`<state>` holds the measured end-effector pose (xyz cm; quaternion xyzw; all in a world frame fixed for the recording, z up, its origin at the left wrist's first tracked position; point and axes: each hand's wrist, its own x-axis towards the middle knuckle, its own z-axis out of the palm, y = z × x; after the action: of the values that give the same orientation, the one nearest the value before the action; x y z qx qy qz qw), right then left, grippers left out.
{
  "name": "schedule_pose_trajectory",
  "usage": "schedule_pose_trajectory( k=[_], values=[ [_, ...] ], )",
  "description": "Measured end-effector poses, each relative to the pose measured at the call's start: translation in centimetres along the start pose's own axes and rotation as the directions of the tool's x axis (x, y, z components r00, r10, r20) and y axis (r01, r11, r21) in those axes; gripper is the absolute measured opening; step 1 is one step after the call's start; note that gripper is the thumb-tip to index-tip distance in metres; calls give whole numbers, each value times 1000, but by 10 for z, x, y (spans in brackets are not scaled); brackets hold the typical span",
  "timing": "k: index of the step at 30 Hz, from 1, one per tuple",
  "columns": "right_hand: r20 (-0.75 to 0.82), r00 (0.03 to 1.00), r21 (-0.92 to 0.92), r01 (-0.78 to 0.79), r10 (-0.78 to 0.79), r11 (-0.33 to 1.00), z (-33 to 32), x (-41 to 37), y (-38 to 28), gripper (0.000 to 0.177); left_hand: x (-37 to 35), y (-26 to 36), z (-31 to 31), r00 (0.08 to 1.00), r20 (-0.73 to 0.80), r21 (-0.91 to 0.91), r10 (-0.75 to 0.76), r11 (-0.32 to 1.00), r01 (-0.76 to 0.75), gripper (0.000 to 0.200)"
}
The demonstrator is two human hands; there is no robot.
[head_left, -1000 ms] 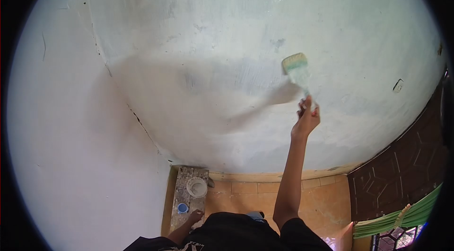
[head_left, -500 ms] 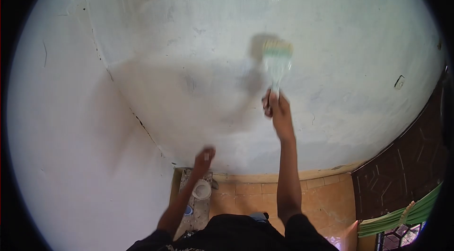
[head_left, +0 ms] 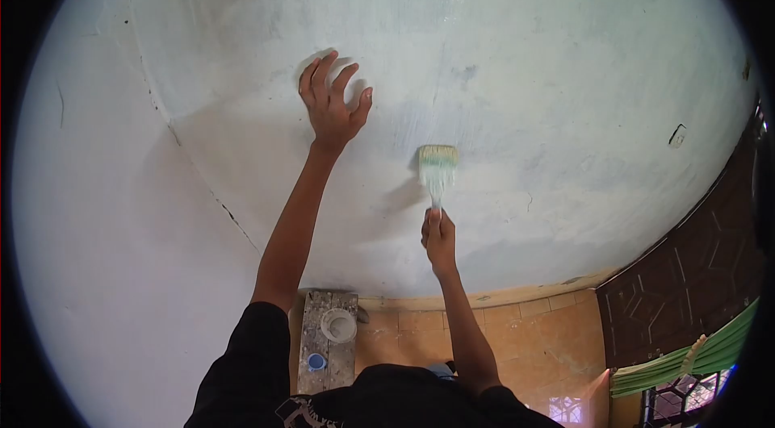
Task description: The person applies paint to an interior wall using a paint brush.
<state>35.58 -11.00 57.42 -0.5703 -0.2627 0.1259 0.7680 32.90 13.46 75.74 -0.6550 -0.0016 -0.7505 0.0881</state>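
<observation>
A wide brush [head_left: 438, 168] with pale, paint-smeared bristles and handle touches the white wall [head_left: 533, 89], bristles up. Its handle is in my right hand [head_left: 440, 241], fingers wrapped round it. Up and to the left, my left hand [head_left: 331, 109] rests its spread fingertips against the wall and holds nothing. Faint wet streaks show on the wall above the brush.
Below on the left, a worn wooden bench [head_left: 329, 375] bears a whitish bucket [head_left: 339, 326] and a small blue cup [head_left: 316, 362]. Orange tiles [head_left: 517, 339] cover the floor. On the right are a dark patterned panel [head_left: 686, 283] and a green curtain [head_left: 726, 351].
My left hand has risen from low near the bench to the wall, its fingers now spread. My right hand and the brush have moved down and slightly left.
</observation>
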Motion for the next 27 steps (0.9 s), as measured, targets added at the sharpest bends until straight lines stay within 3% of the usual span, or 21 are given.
schedule_pose_trajectory(
  k=[2, 4, 7, 9, 11, 13, 15, 18, 20, 24, 25, 27],
  values=[
    [-27, 1000, 53, 0, 2, 999, 4, -5, -26, 36, -2, -2, 1, 1000, -8, 15, -16, 1000, 16, 36],
    [-2, 982, 14, 191, -191, 981, 14, 29, -74, 39, -4, -4, 2, 1000, -2, 14, -8, 1000, 8, 35],
    [45, 978, 1, 205, -204, 979, 35, 69, -154, 39, -1, -4, 2, 1000, 23, 12, -8, 1000, 8, 33],
    [74, 958, -42, 281, -278, 959, 35, 90, -138, 39, -1, -5, 0, 1000, 26, 13, -18, 1000, 17, 32],
    [60, 940, -110, 341, -336, 934, 26, 87, -76, 37, -2, -4, 1, 999, 19, 8, -29, 1000, 29, 31],
    [49, 974, -82, 225, -221, 971, 14, 52, -9, 36, -2, -4, 1, 999, 18, -7, -48, 999, 48, 31],
    [12, 1000, -11, -9, 9, 1000, 12, 3, 26, 35, -4, -5, 0, 998, 19, -6, -60, 998, 60, 31],
    [28, 999, 61, 22, -24, 998, 16, -12, 6, 35, -3, -7, 2, 999, 14, 5, -45, 999, 45, 31],
    [-33, 980, -34, 197, -198, 980, 26, 19, -55, 34, -4, -6, 2, 999, 16, 3, -35, 999, 35, 31],
    [13, 967, -35, 253, -253, 967, 28, 78, -149, 40, -2, -5, 0, 997, 49, 17, -53, 998, 53, 32],
    [-5, 971, -74, 237, -238, 969, 29, 80, -157, 38, -1, -3, -1, 997, 59, 29, -56, 998, 55, 32],
    [11, 964, -88, 265, -265, 960, 13, 79, -112, 37, 2, 0, -2, 995, 74, 56, -64, 997, 60, 34]
  ],
)
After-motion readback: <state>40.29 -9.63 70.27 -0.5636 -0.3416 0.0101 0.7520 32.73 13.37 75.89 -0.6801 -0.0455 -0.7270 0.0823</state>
